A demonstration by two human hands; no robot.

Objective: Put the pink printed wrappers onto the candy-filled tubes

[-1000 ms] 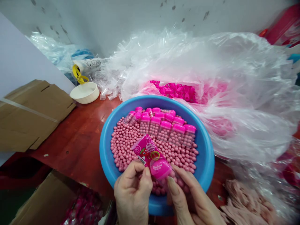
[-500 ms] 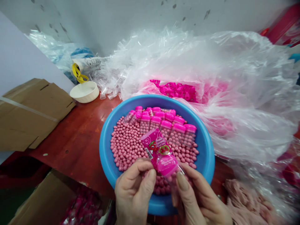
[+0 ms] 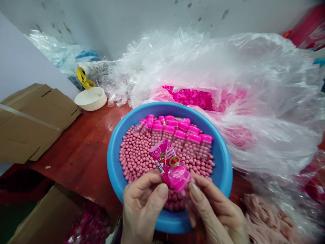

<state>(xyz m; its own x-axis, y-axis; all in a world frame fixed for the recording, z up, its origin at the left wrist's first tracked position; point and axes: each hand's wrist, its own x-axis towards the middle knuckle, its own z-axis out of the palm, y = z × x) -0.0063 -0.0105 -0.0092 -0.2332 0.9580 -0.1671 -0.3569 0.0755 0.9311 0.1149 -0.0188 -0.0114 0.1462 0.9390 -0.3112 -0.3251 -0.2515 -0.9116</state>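
Between my hands, over the blue basin [image 3: 225, 169], is a pink printed wrapper [image 3: 164, 154] with a pink-capped clear container [image 3: 179, 178] of pink balls. My left hand [image 3: 144, 203] pinches the wrapper's edge between thumb and fingers. The container's lower end is held in my right hand [image 3: 213, 210], the thumb on its front. Pink candy balls [image 3: 137, 149] fill much of the basin. Several filled containers with pink caps [image 3: 179, 135] lie on them toward the far side. My fingers hide part of the wrapper and container.
Behind the basin lies a large plastic bag [image 3: 254, 67] with pink caps inside. A white dish [image 3: 90, 99], yellow tape roll [image 3: 85, 78] and cardboard [image 3: 35, 122] are on the left. An open box [image 3: 48, 217] stands lower left; a pinkish cloth [image 3: 269, 217] lies lower right.
The wrapper has tilted and shifted slightly left and its top has crumpled inward. Both hands have moved slightly left, still gripping.
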